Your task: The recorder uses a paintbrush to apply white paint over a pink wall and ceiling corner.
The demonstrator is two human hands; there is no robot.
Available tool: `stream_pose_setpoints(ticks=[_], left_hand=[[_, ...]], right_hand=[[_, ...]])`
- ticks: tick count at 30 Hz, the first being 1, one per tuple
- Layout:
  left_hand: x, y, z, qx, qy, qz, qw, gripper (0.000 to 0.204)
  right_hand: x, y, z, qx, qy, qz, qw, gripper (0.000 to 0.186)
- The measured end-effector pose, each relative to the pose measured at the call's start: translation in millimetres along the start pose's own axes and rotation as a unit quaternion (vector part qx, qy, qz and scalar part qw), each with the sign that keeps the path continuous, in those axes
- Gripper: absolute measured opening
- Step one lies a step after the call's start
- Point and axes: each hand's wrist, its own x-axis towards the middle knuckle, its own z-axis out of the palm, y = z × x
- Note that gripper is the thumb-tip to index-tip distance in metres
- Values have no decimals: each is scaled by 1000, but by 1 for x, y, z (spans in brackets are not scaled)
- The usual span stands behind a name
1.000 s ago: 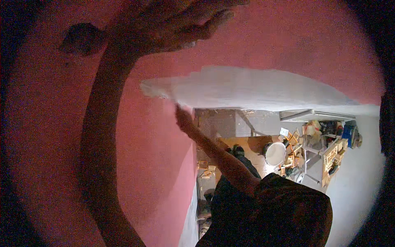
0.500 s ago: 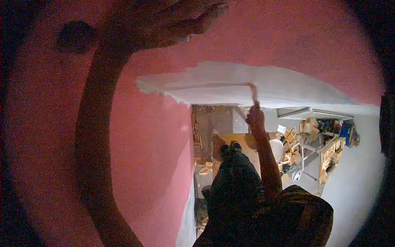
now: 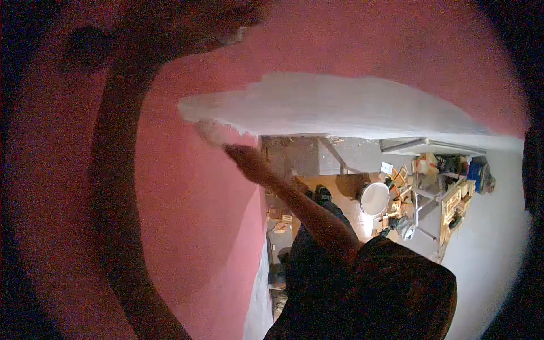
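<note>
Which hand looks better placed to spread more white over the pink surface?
Likely the right hand: it holds a blurred, pale-ended tool beside the ragged edge of the white area, while the left hand is raised higher.

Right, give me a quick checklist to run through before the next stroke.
1. Right hand gripping the hand tool: ok, it is closed on the handle.
2. Tool head clear enough to inspect: cannot tell, it is blurred against the pink wall.
3. Left hand empty: cannot tell, it is raised, dark and partly out of view.
4. Left edge of the white coating even: not ok, it is ragged.
5. White bucket upright: ok, open top facing up.
6. Wooden board under the shoes steady: cannot tell, its supports are hidden.
</note>
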Motion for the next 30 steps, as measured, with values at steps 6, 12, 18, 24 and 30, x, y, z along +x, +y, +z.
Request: stream_pose_setpoints(ticks=[6,12,18,24,30], left_hand=[[18,-4,2,-36,-52,17,998,28],[19,7,14,-20,-51,-27,998,31],[22,4,9,-20,-47,-25,998,31],[32,10,9,-20,-44,-38,998,31],[23,-1,1,-12,-96,-10,995,32]], right_hand=[[1,87,-23,168,142,-93,971,29],[-52,232,-42,179,372,-7,911,28],[5,168,-6,-225,356,144,895,34],[44,-30,71,132,323,-237,907,36],[56,-55,62,124,200,-282,930,32]])
